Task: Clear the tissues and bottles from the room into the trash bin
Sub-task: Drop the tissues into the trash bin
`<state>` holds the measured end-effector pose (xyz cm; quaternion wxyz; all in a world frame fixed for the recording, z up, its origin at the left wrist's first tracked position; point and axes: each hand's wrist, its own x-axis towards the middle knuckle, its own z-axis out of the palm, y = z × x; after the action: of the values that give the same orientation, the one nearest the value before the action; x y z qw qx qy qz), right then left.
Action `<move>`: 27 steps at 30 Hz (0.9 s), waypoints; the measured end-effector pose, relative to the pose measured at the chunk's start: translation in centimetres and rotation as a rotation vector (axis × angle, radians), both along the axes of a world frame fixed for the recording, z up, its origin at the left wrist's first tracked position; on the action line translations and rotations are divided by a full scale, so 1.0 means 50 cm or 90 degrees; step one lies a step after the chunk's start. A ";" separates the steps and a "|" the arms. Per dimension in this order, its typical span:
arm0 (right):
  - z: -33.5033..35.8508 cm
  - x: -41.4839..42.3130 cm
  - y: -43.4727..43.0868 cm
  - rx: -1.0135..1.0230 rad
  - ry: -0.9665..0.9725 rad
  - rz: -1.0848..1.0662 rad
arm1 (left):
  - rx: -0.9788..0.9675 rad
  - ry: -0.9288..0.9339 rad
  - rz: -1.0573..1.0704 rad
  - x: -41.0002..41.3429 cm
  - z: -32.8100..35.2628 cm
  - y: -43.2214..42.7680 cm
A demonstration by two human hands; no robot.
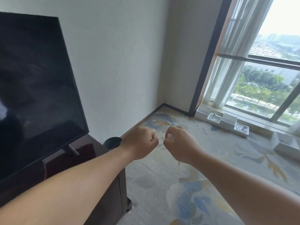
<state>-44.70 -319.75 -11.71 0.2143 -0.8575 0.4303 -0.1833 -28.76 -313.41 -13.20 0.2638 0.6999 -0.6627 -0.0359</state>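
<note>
- Left hand [139, 143] was fisted, nothing seen in it; right hand [180, 144] was curled, maybe pinching a pale scrap, couldn't tell.
- No tissues or bottles were plainly visible.
- Likely trash bin [112, 142] sat behind the left wrist, at the bench [90, 146] end; left hand was nearer.

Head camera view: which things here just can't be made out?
All in the head view:
- Dark round object: mostly hidden behind the left wrist; bin or not, unclear.
- Left hand: fingers curl away from the camera, palm hidden.
- Right hand: pale blur between the fingers; tissue or carpet, unclear.
- White boxes by the window: contents too small.
- Television: cut off by the left edge.
</note>
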 end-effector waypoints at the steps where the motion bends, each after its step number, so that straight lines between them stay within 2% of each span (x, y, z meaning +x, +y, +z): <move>1: 0.001 0.002 -0.015 0.004 -0.006 -0.009 | -0.002 0.001 -0.010 0.006 -0.001 -0.020; 13: -0.040 0.008 -0.242 0.064 0.044 0.030 | 0.008 -0.020 -0.038 0.012 -0.040 -0.244; 27: -0.067 -0.007 -0.629 0.081 0.113 0.146 | 0.063 -0.020 0.089 -0.026 -0.056 -0.573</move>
<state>-45.07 -351.19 -15.07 0.2491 -0.8985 0.3575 -0.0537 -30.06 -342.07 -15.98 0.2204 0.7572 -0.6136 -0.0394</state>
